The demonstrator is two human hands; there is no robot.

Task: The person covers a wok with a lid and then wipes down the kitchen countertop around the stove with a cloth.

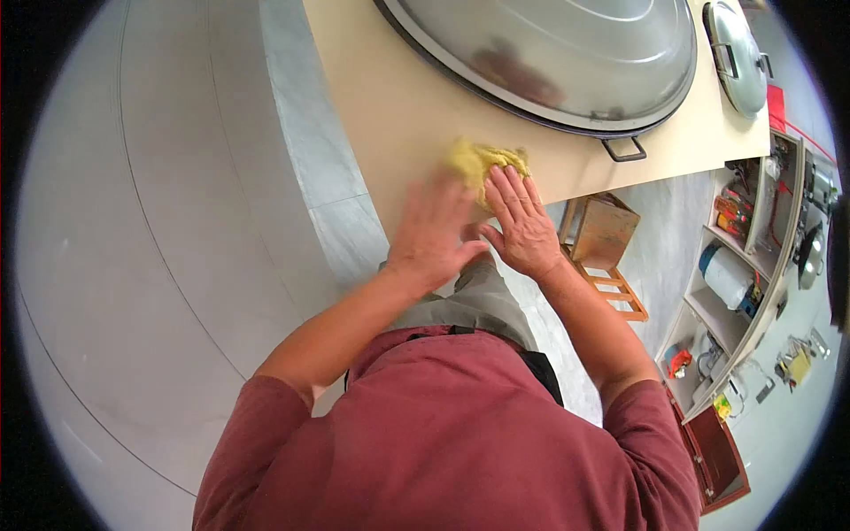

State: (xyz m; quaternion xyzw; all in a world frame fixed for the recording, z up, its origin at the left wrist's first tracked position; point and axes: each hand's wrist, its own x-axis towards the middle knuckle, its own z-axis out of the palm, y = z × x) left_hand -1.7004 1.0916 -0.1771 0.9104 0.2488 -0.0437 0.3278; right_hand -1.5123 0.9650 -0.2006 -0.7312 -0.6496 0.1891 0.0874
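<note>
A crumpled yellow cloth (491, 161) lies on the beige tabletop (407, 115), near its front edge. My right hand (527, 226) rests on the cloth with its fingers stretched out flat. To its left is my left hand (434, 230), smeared by motion, its fingers extended towards the cloth's left part. Whether those fingertips touch the cloth I cannot tell. Just beyond the cloth stands a large pan (624, 149) with a dark rim and side handle, covered by a domed metal lid (567, 53).
A smaller lidded pan (739, 57) sits at the table's far right. Below the table edge is a wooden chair (606, 234). Shelves (722, 319) with assorted goods line the right side, and a red-brown box (722, 456) stands open by them. Pale wall panels (159, 221) fill the left.
</note>
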